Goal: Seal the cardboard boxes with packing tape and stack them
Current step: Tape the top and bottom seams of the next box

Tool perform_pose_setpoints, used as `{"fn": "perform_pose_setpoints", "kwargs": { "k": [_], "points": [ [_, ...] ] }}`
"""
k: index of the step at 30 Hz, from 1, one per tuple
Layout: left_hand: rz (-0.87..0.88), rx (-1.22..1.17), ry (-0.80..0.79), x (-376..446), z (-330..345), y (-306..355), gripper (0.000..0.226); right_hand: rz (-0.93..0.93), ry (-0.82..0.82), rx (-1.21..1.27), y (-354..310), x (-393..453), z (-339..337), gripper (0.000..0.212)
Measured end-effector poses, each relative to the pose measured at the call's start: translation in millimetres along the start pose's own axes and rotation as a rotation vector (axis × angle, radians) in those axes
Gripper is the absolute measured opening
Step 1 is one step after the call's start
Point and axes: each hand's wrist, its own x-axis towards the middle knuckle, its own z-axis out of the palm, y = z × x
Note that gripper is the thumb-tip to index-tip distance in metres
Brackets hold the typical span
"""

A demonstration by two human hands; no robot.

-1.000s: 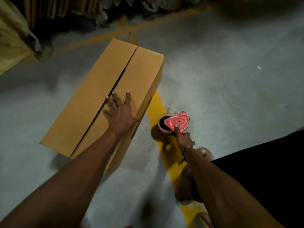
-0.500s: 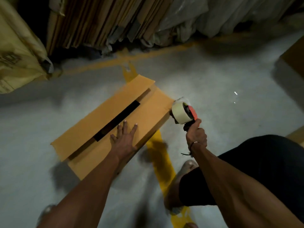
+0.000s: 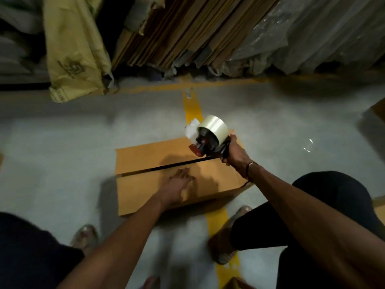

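Note:
A brown cardboard box point(image 3: 145, 190) lies on the grey floor in the middle of the view, its two top flaps closed with a dark seam running left to right. My left hand point(image 3: 177, 184) rests flat on the near flap, fingers straight. My right hand point(image 3: 234, 152) grips the handle of a red and black tape dispenser point(image 3: 205, 140) carrying a roll of clear tape. The dispenser sits at the right end of the seam, just above the box top.
A yellow floor line point(image 3: 192, 107) runs under the box toward me. Flattened cardboard sheets point(image 3: 187, 34), a yellow sack point(image 3: 73, 51) and plastic-wrapped goods point(image 3: 312, 34) line the far wall. Another box corner point(image 3: 380, 109) shows at the right edge. My feet stand close to the box.
My right hand lifted the tape dispenser from the floor to the right end of the seam. The box now lies crosswise in front of me with its flaps closed together.

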Motion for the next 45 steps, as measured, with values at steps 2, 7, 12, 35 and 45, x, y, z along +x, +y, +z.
{"fn": "perform_pose_setpoints", "kwargs": {
  "k": [2,7,12,35,45],
  "points": [
    [-0.138,-0.514,0.142,-16,-21,-4,0.047,-0.039,-0.152,0.043,-18,-9,19,0.107],
    [-0.483,-1.862,0.282,-65,-82,-19,0.038,-0.147,-0.377,0.09,-62,-39,50,0.094],
    [-0.379,-2.124,0.209,-103,-94,-18,0.04,-0.2,-0.458,0.109,-84,-64,74,0.085],
    [-0.729,-1.825,0.931,-137,-85,-33,0.023,-0.37,-0.473,-0.034,-90,-96,114,0.098],
    [-0.886,-1.085,1.178,-140,-74,-121,0.011,-0.472,-0.406,-0.285,-104,-46,172,0.111]
  ]
}}
